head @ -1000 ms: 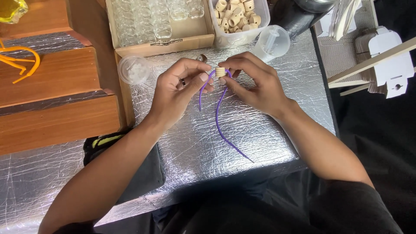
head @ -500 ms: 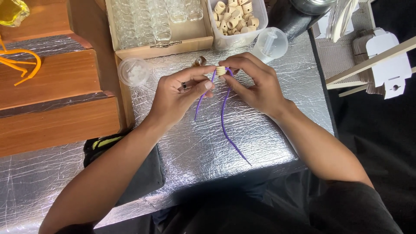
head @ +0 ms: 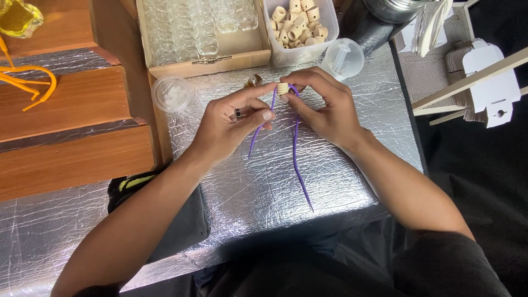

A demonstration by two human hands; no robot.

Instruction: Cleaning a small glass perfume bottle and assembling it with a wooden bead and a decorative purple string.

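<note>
Both hands meet above the foil-covered desk [head: 247,187], where the left hand [head: 231,124] pinches one strand of a purple cord [head: 295,154] in a closed grip and the right hand [head: 324,107] has its grip closed on a small wooden bead [head: 282,88] threaded on that cord. The cord's two ends hang down from the bead onto the foil, one longer than the other. Behind the hands stand a plastic tub of wooden beads [head: 300,25], a cardboard tray of clear vials [head: 203,33], and two small clear cups [head: 171,93].
</note>
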